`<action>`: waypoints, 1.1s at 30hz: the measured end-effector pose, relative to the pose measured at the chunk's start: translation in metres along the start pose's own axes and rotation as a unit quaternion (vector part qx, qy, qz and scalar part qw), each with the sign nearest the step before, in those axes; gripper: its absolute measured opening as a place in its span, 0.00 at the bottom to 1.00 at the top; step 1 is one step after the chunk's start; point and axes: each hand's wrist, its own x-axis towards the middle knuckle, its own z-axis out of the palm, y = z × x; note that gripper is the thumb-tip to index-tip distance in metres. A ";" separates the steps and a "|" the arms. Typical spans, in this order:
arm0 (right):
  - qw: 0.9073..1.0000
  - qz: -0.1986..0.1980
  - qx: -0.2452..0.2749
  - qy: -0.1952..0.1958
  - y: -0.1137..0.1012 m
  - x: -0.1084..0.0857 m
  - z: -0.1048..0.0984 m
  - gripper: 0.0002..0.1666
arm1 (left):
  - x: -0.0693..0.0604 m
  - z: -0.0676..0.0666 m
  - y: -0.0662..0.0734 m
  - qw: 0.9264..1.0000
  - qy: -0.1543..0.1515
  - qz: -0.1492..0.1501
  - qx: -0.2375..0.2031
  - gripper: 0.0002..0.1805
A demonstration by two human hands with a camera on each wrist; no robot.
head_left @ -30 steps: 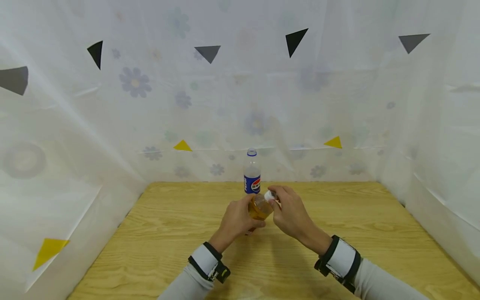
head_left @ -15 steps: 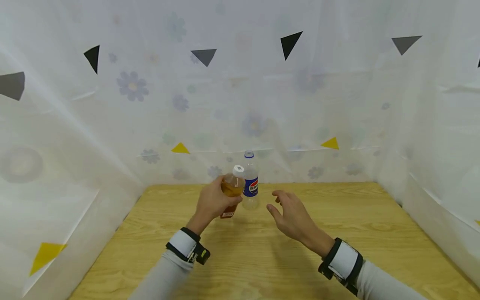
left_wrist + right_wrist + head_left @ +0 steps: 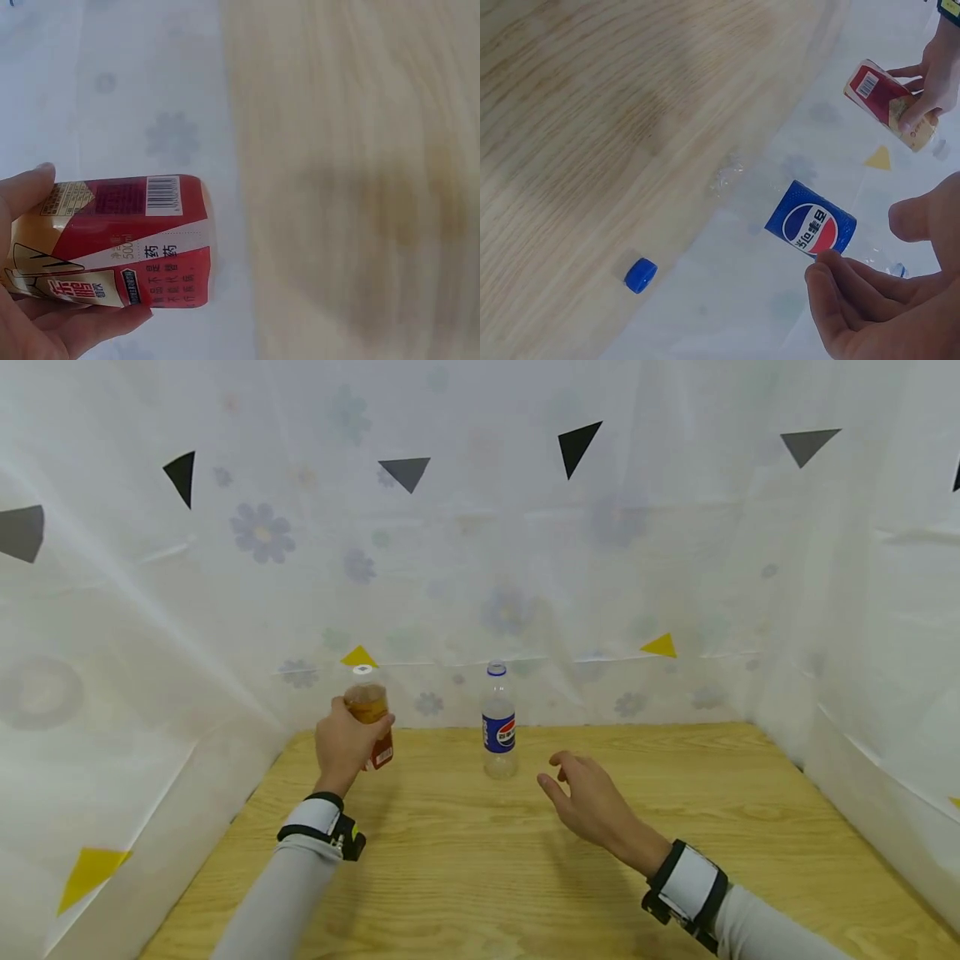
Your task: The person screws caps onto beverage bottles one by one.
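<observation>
In the head view the left hand (image 3: 347,742) grips a bottle with a red and yellow label (image 3: 381,745) and a white cap (image 3: 363,670), near the table's back left. Its fingers and thumb wrap the bottle, whose red lower half shows in the left wrist view (image 3: 172,240). A clear bottle with a blue Pepsi label (image 3: 498,733) stands upright at the back middle, uncapped. To its right, the right hand (image 3: 596,802) hovers with loosely bent fingers and holds nothing. A blue cap (image 3: 640,275) lies on the table in the right wrist view.
The wooden table (image 3: 465,877) has white patterned sheeting (image 3: 510,552) behind it and at both sides. Black, grey and yellow triangles are on the sheeting.
The right hand has let go of the white cap and drawn slightly away. The left hand has carried its bottle leftward, away from the Pepsi bottle, and turned it more upright.
</observation>
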 end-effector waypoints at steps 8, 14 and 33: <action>1.000 0.017 0.007 -0.022 0.003 -0.002 0.002 0.23 | -0.005 -0.001 -0.038 0.995 0.054 -0.073 -0.047 0.41; 0.999 0.024 0.000 -0.029 0.005 -0.003 0.004 0.24 | -0.014 -0.002 -0.065 0.989 0.081 -0.114 -0.044 0.41; 0.999 0.023 -0.016 -0.031 0.006 -0.004 0.006 0.19 | -0.021 0.004 -0.087 0.990 0.073 -0.116 -0.022 0.42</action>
